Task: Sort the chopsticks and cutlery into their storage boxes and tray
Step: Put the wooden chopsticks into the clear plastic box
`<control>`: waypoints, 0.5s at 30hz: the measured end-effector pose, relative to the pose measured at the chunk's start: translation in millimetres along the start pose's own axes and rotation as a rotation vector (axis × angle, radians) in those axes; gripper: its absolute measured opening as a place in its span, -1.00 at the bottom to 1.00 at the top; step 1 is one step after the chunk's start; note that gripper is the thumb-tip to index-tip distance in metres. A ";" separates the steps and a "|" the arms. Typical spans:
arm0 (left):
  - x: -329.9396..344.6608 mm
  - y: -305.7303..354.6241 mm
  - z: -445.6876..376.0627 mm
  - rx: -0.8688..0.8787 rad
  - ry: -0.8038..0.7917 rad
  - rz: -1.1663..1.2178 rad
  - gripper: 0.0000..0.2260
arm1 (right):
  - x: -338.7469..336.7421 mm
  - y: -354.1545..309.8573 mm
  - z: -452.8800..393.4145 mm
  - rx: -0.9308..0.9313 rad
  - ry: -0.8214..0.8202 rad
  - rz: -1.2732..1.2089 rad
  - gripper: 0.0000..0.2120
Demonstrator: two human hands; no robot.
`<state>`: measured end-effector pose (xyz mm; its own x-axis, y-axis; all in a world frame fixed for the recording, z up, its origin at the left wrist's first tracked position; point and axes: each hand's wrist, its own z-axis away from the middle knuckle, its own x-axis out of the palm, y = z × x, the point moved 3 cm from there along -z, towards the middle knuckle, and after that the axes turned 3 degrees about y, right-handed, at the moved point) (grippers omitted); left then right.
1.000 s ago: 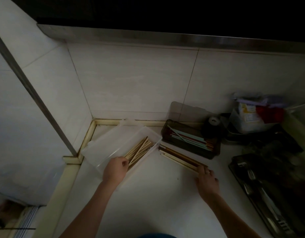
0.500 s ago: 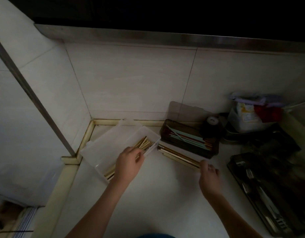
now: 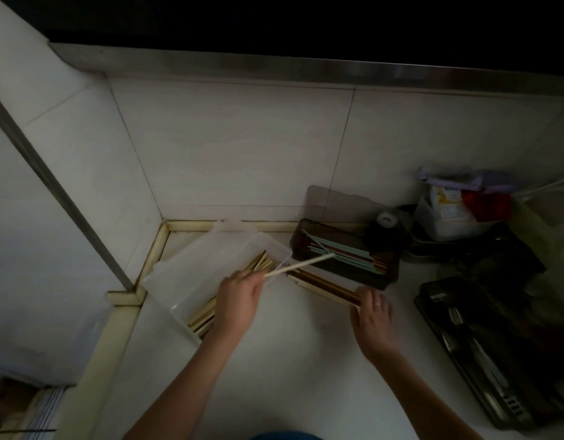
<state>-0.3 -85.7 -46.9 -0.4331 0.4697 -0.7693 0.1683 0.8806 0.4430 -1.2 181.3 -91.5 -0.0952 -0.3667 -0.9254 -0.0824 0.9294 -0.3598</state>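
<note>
My left hand (image 3: 239, 300) pinches one pale chopstick (image 3: 301, 264), lifted so its far tip points toward the dark box (image 3: 344, 272). Below that hand sits the clear plastic box (image 3: 185, 274) holding several wooden chopsticks (image 3: 261, 263). A loose row of brown and pale chopsticks (image 3: 325, 289) lies on the white counter between the two boxes. My right hand (image 3: 372, 315) rests its fingertips on the near end of that row. The dark box holds teal and red chopsticks (image 3: 341, 254). A dark cutlery tray (image 3: 433, 304) with forks (image 3: 455, 315) stands at the right.
The tiled wall corner closes in behind and left of the boxes. A black round container (image 3: 385, 231) and a white tub with packets (image 3: 449, 214) stand behind the dark box. Bare white counter (image 3: 293, 360) lies between my arms.
My left hand rose out of the clear box, now pinching a single pale chopstick pointed right. My right hand stayed at the near end of the loose row.
</note>
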 end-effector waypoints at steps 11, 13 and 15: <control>4.2 -51.9 25.9 -0.600 -0.198 -0.051 -0.80 | 21.7 12.3 -3.9 0.114 -0.183 0.136 -0.53; 5.2 -53.0 26.1 -0.600 -0.189 -0.033 -0.80 | 21.4 14.0 -5.7 0.104 -0.222 0.162 -0.58; 3.9 -51.7 24.8 -0.575 -0.140 -0.017 -0.81 | 23.6 15.6 -4.0 0.108 -0.253 0.170 -0.61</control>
<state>11.3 -127.9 -84.1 -0.3044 0.4939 -0.8145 -0.3618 0.7310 0.5785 -8.7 187.0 -118.4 0.1520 -0.1967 -0.9686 0.0203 0.9804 -0.1959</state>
